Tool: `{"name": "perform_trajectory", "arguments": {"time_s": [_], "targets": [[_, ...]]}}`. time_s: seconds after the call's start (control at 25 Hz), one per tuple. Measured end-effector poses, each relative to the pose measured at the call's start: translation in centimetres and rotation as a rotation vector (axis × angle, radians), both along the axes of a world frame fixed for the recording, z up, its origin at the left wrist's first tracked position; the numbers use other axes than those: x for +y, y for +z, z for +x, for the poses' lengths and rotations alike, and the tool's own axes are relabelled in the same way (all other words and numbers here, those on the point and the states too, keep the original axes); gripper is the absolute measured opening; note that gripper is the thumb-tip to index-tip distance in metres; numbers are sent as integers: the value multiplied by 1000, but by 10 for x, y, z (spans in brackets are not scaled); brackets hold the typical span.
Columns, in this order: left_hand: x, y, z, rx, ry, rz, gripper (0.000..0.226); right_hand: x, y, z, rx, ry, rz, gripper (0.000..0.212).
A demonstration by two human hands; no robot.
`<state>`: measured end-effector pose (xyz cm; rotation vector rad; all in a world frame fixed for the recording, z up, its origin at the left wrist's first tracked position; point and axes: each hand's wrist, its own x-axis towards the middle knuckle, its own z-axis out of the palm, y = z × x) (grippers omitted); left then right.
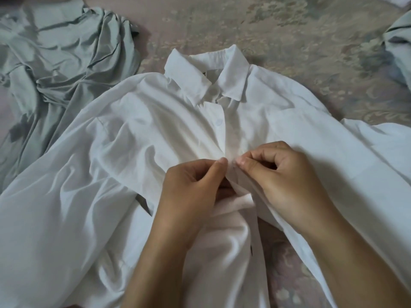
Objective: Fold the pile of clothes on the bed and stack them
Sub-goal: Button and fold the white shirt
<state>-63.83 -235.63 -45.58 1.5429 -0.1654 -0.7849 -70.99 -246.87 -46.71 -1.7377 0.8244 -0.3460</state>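
Nearest the camera, two bare forearms reach forward over the lower part of a white, thin-woven, collared button-up shirt (155,134) that lies face up and spread across the bed. The left hand (191,187) has its fingers curled, thumb and forefinger pinching the left edge of the shirt's front opening. The right hand (278,174) mirrors it, fingers curled in and thumb tip pressed on the opposite edge, so the two thumbs nearly meet over the placket. It looks as though the person is fastening or aligning the front before folding; whether a button is between the fingers I cannot tell. Below the hands the shirt front gapes open and the floral bedspread (289,30) shows through.

Beyond the hands, a small white button (219,122) sits fastened on the placket, and the collar (206,76) lies open toward the far side. The sleeves billow out to both sides, loose and rumpled.

Farther off at left, a crumpled pale green garment (57,58) waits unfolded, apart from the shirt. At the far right edge another pale green piece of cloth (398,47) is partly in view.

The risks from here: the fabric is slippery and wrinkled, so the placket edges may shift out of line and the fold would come out crooked; the bunched sleeves could get trapped beneath the body and leave a lumpy, unstable piece to stack.
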Motion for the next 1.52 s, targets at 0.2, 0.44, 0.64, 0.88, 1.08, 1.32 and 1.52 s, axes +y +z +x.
{"name": "perform_trajectory", "arguments": {"time_s": [0.2, 0.44, 0.64, 0.88, 1.08, 1.32, 1.52], "targets": [[-1, -4, 0, 43, 51, -38, 15, -1, -1, -1, 20, 42, -8, 13], [-3, -6, -4, -27, 100, -38, 11, 4, -1, 0, -25, 33, 18, 16], [-5, -7, -2, 100, 121, -89, 15, 3, 0, 0, -55, 39, 31, 13], [-7, -10, -10, -205, 97, 76, 8, 7, -6, 1, -55, 35, -62, 18], [-8, -7, -14, -378, 81, 142, 7, 7, -10, 2, -48, -29, -104, 15], [-7, -10, -8, -91, 85, -38, 12, 2, -10, 2, -34, 28, -168, 22], [-11, -11, -5, -57, 148, -40, 17, -3, -14, 2, -70, 24, -316, 12]]}}
